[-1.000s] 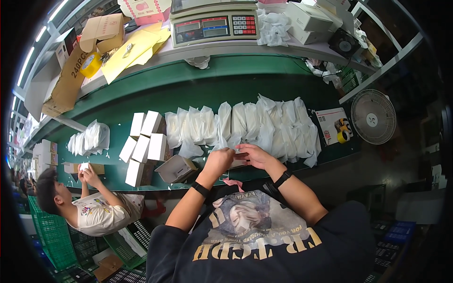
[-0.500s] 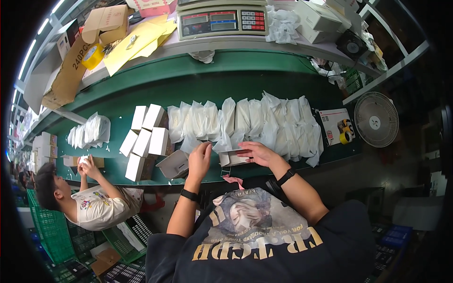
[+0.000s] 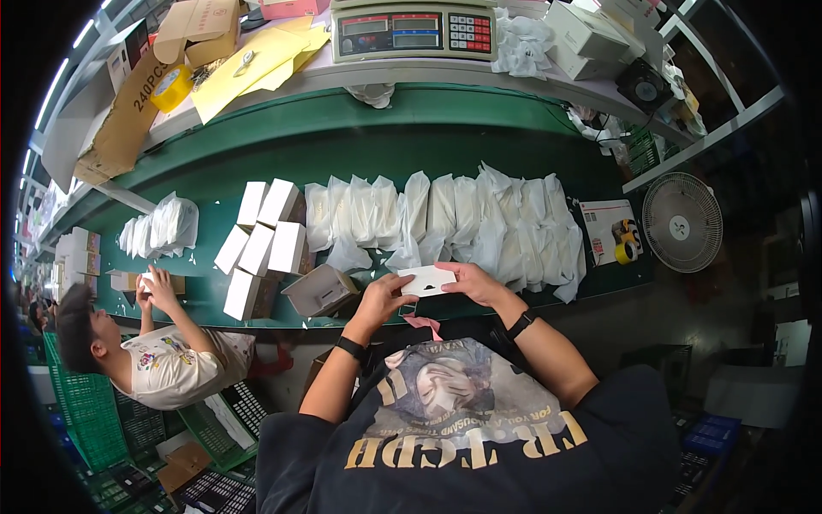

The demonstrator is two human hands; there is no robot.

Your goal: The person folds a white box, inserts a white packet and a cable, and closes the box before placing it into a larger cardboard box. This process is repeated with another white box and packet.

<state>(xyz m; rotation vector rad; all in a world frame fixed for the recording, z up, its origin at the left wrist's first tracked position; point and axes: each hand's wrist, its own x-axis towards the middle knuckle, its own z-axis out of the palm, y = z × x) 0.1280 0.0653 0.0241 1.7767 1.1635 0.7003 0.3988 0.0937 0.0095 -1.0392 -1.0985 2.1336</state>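
Note:
Between my two hands is a white box (image 3: 428, 281), its white face turned up with a small dark notch near the lower edge. My left hand (image 3: 382, 300) grips the left end, thumb along the near side. The box's right end is held in the fingers of my right hand (image 3: 471, 283). To the left of my left hand an open box (image 3: 322, 292) lies tilted near the table's front edge. Just beyond my hands stands a long row of items in thin white plastic bags (image 3: 441, 212).
White boxes (image 3: 280, 206) cluster left of the row. At the left, a co-worker (image 3: 167, 364) holds a small white thing beside more bagged items (image 3: 163, 227). A fan (image 3: 682, 221) and tape roll (image 3: 626, 252) are at right; a scale (image 3: 413, 32) stands on the shelf above.
My left hand has come right and taken hold of the box's left end. The box, open toward me before, now shows a flat white face, and my right hand has closed on its right end.

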